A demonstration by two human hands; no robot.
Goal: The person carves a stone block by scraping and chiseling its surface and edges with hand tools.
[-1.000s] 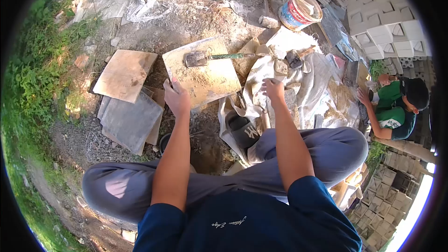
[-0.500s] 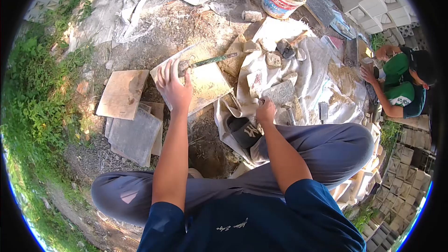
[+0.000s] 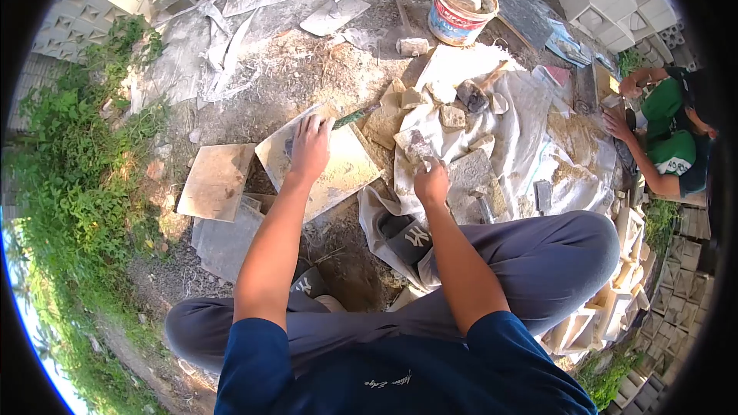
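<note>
A square, sand-dusted slab (image 3: 346,165) lies in front of me. My left hand (image 3: 311,146) is over its upper part, fingers close together around the head end of a green-handled hammer (image 3: 355,116). The hammer's handle sticks out to the right; its head is mostly hidden under the hand. My right hand (image 3: 432,183) is closed on a flat, dusty trowel-like piece (image 3: 415,144), held over the cloth's left side. Behind that hand a grey slab (image 3: 469,173) rests on the whitish cloth (image 3: 519,123).
Broken stones (image 3: 453,116) lie on the cloth. A lidless paint bucket (image 3: 459,17) and a short-headed mallet (image 3: 413,47) are farther back. More slabs (image 3: 215,182) are stacked at left. At right a person in green shorts (image 3: 665,123) crouches; plants (image 3: 77,154) grow at left.
My right hand has raised the flat trowel-like piece into view. My left hand's fingers have drawn together over the hammer, covering its head. The camera view has shifted slightly.
</note>
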